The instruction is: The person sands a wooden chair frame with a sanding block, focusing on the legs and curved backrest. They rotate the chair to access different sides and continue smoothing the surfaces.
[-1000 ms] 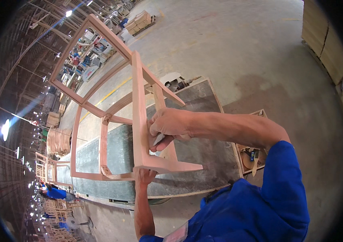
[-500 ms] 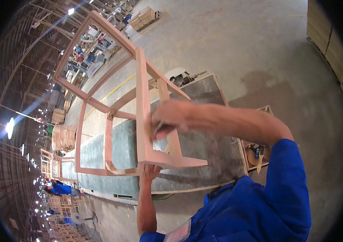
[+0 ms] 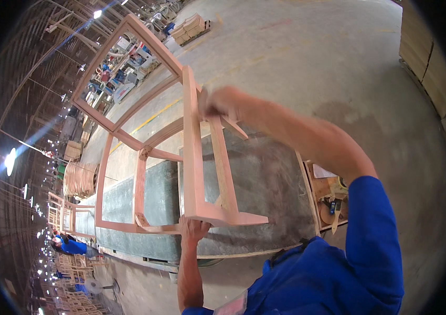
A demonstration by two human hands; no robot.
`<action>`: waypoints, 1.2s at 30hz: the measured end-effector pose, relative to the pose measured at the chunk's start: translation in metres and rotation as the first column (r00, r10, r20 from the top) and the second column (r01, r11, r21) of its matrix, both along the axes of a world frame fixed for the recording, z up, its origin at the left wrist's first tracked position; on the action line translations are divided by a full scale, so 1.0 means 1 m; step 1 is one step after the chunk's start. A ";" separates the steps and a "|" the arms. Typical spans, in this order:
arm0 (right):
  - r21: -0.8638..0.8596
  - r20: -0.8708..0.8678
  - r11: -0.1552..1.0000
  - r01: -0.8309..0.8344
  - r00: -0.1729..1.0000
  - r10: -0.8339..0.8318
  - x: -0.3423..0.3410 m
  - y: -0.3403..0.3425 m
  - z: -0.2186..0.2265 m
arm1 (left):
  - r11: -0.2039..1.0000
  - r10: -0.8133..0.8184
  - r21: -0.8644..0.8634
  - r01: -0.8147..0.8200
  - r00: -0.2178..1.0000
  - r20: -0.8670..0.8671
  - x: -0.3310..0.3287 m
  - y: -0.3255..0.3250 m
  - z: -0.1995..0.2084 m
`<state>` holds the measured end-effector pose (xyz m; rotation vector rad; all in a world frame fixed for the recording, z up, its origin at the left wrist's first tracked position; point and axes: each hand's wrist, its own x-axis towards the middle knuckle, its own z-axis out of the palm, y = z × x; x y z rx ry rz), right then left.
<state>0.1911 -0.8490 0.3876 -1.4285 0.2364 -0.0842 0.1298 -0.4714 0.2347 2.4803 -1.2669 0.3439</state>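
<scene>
A bare wooden chair frame [image 3: 193,152] lies tipped over on the grey-topped workbench [image 3: 265,184], its open back frame reaching to the far left. My left hand [image 3: 194,229] is closed around the frame at its near lower corner, partly hidden behind the wood. My right hand [image 3: 223,101] is at the far end of the long rail facing me, pressed against its side. Its fingers look curled but are blurred by motion, and whatever lies between them and the wood cannot be made out.
A wooden tray [image 3: 315,202] with small tools stands at the bench's right end. Another chair frame [image 3: 68,212] stands farther left, near a person in blue [image 3: 73,245]. Stacked curved wood [image 3: 80,179] sits beyond the bench, and a pallet of boards [image 3: 189,30] farther off.
My right hand has moved away from me along the rail, from its middle to its far end. My left hand keeps its hold, and the chair frame has barely shifted.
</scene>
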 end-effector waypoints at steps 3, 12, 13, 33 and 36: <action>0.492 0.370 0.793 0.359 0.738 -0.564 0.010 -0.082 0.055 | 0.999 -0.044 -0.004 0.043 0.996 -0.073 0.019 -0.035 0.000; -0.883 0.451 0.423 0.201 0.611 0.651 -0.131 0.094 0.057 | 0.539 -0.443 -0.842 0.017 0.856 -0.266 -0.049 -0.052 0.087; -0.902 0.424 0.374 0.214 0.590 0.687 -0.149 0.096 0.067 | 0.471 -0.443 -0.875 0.113 0.888 -0.124 -0.065 -0.085 0.115; -0.963 -0.055 0.015 -0.269 0.251 0.966 -0.049 0.106 0.039 | 0.110 0.533 -0.613 -0.782 0.567 -0.628 -0.276 0.031 -0.013; -0.920 -0.175 -0.084 -0.384 0.208 0.962 -0.040 0.100 0.041 | 0.116 0.610 -0.540 -0.833 0.489 -0.623 -0.297 0.026 -0.024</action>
